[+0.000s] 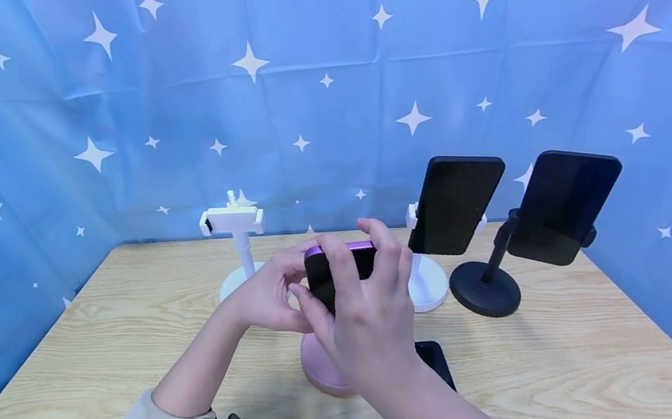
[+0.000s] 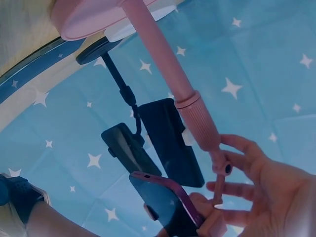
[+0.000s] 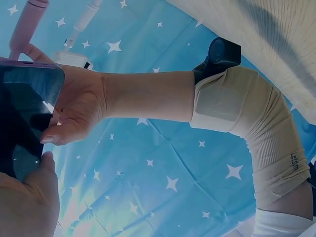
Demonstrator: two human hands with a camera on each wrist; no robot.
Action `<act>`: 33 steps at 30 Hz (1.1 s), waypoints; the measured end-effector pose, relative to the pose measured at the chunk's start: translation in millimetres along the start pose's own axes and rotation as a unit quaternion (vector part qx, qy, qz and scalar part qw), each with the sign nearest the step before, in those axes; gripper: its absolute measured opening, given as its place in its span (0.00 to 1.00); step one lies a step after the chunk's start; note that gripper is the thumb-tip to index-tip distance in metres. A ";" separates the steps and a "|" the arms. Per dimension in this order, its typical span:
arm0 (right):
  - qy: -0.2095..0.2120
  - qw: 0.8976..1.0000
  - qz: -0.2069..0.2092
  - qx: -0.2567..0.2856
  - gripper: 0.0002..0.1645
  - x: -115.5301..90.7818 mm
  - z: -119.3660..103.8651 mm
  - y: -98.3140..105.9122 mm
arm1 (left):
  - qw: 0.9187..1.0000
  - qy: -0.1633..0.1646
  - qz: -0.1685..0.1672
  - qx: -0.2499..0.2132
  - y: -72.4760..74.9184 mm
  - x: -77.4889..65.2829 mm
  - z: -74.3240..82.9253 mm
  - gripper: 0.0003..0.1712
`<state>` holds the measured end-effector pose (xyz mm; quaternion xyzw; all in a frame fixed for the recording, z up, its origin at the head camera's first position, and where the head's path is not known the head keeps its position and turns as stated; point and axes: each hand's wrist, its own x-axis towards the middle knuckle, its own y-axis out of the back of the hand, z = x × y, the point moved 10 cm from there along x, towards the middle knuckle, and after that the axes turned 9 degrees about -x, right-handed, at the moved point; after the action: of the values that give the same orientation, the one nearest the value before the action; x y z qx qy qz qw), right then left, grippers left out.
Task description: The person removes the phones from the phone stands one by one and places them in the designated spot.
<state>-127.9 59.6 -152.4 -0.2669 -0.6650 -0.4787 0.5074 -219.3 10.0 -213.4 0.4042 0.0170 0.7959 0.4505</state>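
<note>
A phone with a purple edge (image 1: pixel 321 277) is held at the top of a pink phone stand (image 2: pixel 165 59). My right hand (image 1: pixel 376 310) grips the phone, fingers over its far edge and thumb at its near edge. At the pink stand's head, my left hand (image 1: pixel 264 296) has its fingers curled behind the neck joint (image 2: pixel 220 165); its thumb lies by the phone's side in the right wrist view. A pink clamp piece (image 2: pixel 213 224) shows beside the phone. Whether the clamp encloses the phone cannot be told. The stand's round base (image 1: pixel 322 367) rests on the table.
Behind my left hand stands a white phone stand (image 1: pixel 234 220) with a bare holder. Back right, a white stand (image 1: pixel 429 285) and a black stand (image 1: pixel 485 290) each hold a dark phone. Another dark phone (image 1: pixel 436 360) lies on the wooden table (image 1: pixel 576 390), partly under my right forearm. A starry blue cloth (image 1: pixel 300 103) hangs behind.
</note>
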 end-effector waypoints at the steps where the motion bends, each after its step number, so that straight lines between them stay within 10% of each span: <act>1: -0.001 1.000 0.001 -0.004 0.34 -0.1 0.2 -0.4 | 1.000 -0.001 0.000 0.004 0.2 0.2 0.3 0.28; 33: 0.005 0.998 0.039 -0.039 0.27 0.0 -1.6 -4.4 | 0.999 0.009 0.004 -0.033 6.6 0.6 -7.6 0.22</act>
<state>-130.9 56.4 -154.0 -0.3099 -0.6327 -0.4854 0.5178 -229.1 9.2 -215.5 0.3819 -0.0069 0.8014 0.4603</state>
